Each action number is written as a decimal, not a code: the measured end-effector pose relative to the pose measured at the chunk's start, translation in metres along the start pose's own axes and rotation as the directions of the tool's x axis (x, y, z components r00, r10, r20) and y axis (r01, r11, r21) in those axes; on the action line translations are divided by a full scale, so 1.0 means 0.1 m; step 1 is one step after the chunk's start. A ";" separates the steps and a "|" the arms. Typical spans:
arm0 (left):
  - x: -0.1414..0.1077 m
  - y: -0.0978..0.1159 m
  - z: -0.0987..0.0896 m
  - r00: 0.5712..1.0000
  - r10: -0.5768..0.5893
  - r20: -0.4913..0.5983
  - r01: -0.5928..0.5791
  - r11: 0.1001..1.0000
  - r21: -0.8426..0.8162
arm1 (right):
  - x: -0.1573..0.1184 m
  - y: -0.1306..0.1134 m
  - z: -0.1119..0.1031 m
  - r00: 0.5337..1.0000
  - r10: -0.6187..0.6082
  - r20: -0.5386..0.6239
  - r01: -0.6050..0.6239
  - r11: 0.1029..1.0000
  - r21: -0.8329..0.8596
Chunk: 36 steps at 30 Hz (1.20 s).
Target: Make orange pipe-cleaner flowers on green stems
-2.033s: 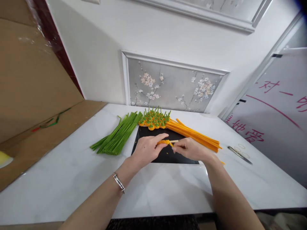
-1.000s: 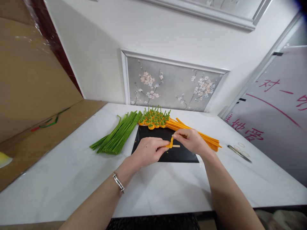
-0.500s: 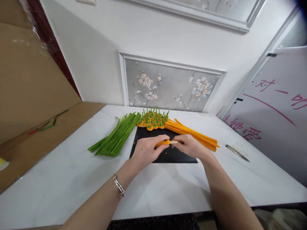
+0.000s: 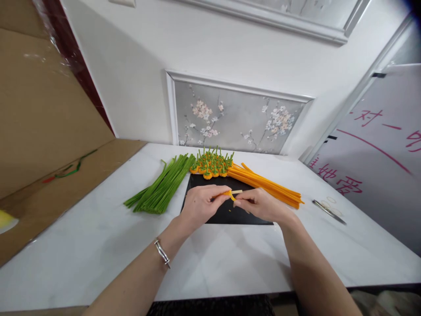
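Over the black mat [image 4: 217, 217], my left hand [image 4: 201, 204] pinches an orange pipe cleaner [image 4: 233, 198] wound about a pale stick [image 4: 237, 192]. The stick's bare end sticks out to the right; the rest is hidden by my fingers. Closed in a pinch, my right hand [image 4: 263, 205] holds the loose end of the same pipe cleaner, just below the stick. Behind the mat stand several small orange pumpkins [image 4: 207, 176] with green stems. To their left lies a bundle of green pipe cleaners [image 4: 161, 188], to their right a bundle of orange pipe cleaners [image 4: 266, 182].
Metal scissors or tweezers [image 4: 329, 212], their kind unclear, lie at the right beside thin pale rings [image 4: 331, 200]. Cardboard [image 4: 49, 193] covers the left side of the white table [image 4: 98, 250]. A white wall [image 4: 138, 87] closes off the back.
My right hand has left the stick's end and now grips the pipe cleaner's loose end below it. The camera view has shifted slightly.
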<state>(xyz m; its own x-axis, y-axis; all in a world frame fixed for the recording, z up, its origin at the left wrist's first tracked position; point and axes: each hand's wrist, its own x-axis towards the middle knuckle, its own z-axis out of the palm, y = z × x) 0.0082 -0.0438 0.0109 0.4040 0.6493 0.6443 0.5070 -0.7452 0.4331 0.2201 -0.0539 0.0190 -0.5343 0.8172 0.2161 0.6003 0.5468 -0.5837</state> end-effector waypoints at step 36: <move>-0.01 -0.01 0.00 0.991 0.119 0.061 -0.132 0.936 0.325 | 0.08 -0.13 0.21 0.923 -0.145 -0.356 0.114 0.988 -0.105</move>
<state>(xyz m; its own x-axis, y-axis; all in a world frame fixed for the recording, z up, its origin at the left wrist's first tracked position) 0.0067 -0.0434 0.0100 0.5068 0.5642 0.6518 0.6690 -0.7343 0.1154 0.1950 -0.0584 0.0120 -0.3684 0.7402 0.5625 0.5944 0.6528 -0.4696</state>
